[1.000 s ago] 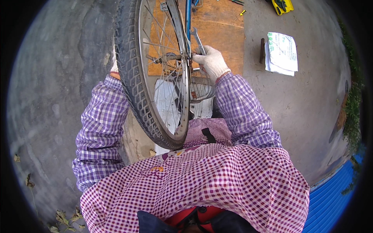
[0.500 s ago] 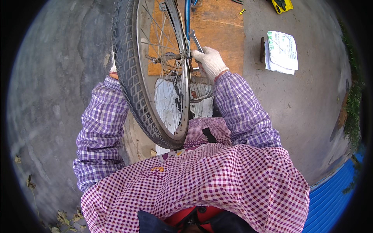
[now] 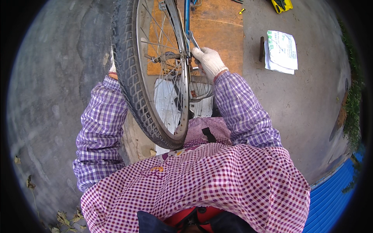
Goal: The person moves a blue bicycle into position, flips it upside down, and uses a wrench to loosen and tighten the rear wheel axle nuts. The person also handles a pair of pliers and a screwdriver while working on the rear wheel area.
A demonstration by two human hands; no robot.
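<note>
A bicycle wheel (image 3: 130,73) with a knobbly black tyre stands upright in front of me, its spokes meeting at a hub (image 3: 168,57). In a white knitted glove, my right hand (image 3: 211,63) is closed round a silver wrench (image 3: 194,40) beside the axle, at the right side of the wheel. The wrench's far end points up along the blue frame tube (image 3: 187,19). My left hand (image 3: 113,66), also gloved, is at the tyre's left side. The tyre covers nearly all of it, so its fingers do not show.
Beyond the wheel lies a brown wooden board (image 3: 219,31) with a yellow-handled screwdriver (image 3: 241,12). A yellow tool case (image 3: 281,5) sits at the far right. White printed sheets (image 3: 280,52) rest on a small stand. Behind the spokes is a wire basket (image 3: 202,88).
The wrench has turned slightly, and my right hand has shifted a very little with it. My left arm and the wheel look the same.
</note>
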